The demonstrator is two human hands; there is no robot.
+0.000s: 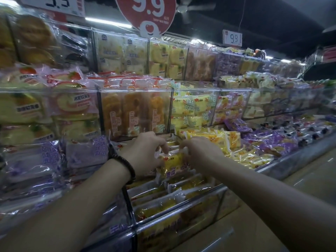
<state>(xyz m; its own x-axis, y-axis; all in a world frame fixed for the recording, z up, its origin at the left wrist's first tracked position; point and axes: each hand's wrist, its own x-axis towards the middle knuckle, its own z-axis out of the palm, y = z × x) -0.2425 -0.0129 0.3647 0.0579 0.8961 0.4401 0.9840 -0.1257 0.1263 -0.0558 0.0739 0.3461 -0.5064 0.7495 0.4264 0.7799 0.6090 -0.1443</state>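
Gripping yellow snack packet (171, 163), both hands (145, 153), over packet-filled bin (181, 213).

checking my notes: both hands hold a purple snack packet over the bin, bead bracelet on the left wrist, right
Not quite: the head view shows the snack packet is yellow, not purple. The left hand and right hand both hold it over the bin, and the bead bracelet is on the left wrist.
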